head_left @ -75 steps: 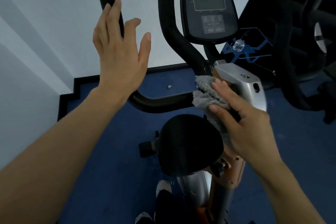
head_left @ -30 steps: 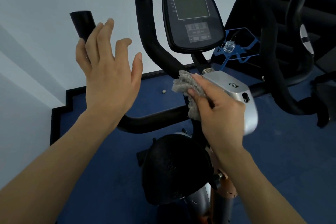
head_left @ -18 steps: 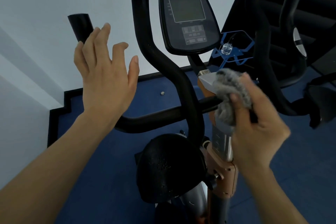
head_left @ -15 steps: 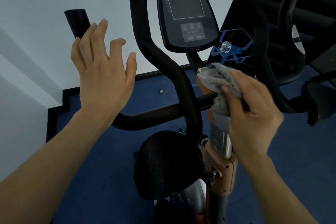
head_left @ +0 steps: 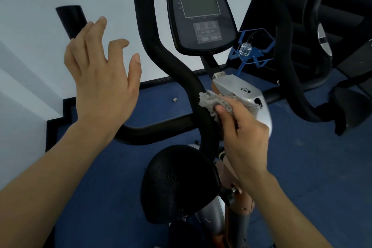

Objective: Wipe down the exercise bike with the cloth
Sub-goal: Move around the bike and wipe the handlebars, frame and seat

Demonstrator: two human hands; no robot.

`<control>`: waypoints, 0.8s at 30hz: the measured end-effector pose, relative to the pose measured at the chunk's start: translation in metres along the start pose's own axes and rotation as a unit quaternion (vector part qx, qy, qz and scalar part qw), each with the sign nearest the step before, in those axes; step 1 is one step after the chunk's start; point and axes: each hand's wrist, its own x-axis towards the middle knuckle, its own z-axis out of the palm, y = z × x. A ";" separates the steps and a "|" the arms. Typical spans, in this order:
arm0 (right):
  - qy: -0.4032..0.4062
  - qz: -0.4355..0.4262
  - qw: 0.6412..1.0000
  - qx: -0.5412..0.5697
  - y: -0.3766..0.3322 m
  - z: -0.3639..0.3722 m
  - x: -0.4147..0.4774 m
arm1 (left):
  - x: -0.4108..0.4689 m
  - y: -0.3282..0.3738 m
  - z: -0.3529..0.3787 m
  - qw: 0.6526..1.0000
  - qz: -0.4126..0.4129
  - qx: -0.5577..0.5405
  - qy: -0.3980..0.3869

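Observation:
The exercise bike stands in front of me, with its black console at the top centre and its black seat below. My right hand grips a grey cloth and presses it against the left side of the silver post housing, beside the curved black handlebar tube. My left hand is raised with fingers spread, holding nothing, just in front of the black left handlebar end.
A blue wire bottle holder sticks out right of the console. Another black machine fills the right side. Blue floor lies all around, and a white wall stands at the left and behind.
My right hand has carried the cloth from the top and right of the silver housing down to its left side. The left hand stays raised and open.

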 end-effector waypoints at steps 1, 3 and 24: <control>0.006 0.015 1.000 0.018 0.000 -0.004 -0.004 | 0.000 0.000 0.000 1.000 -0.002 -0.006 0.000; 0.036 0.018 0.998 0.039 -0.003 -0.010 -0.003 | 0.001 0.000 -0.002 1.000 -0.004 -0.020 -0.002; -0.050 -0.119 0.991 -0.017 -0.036 0.023 0.041 | 0.023 -0.011 0.002 0.997 -0.059 -0.039 0.000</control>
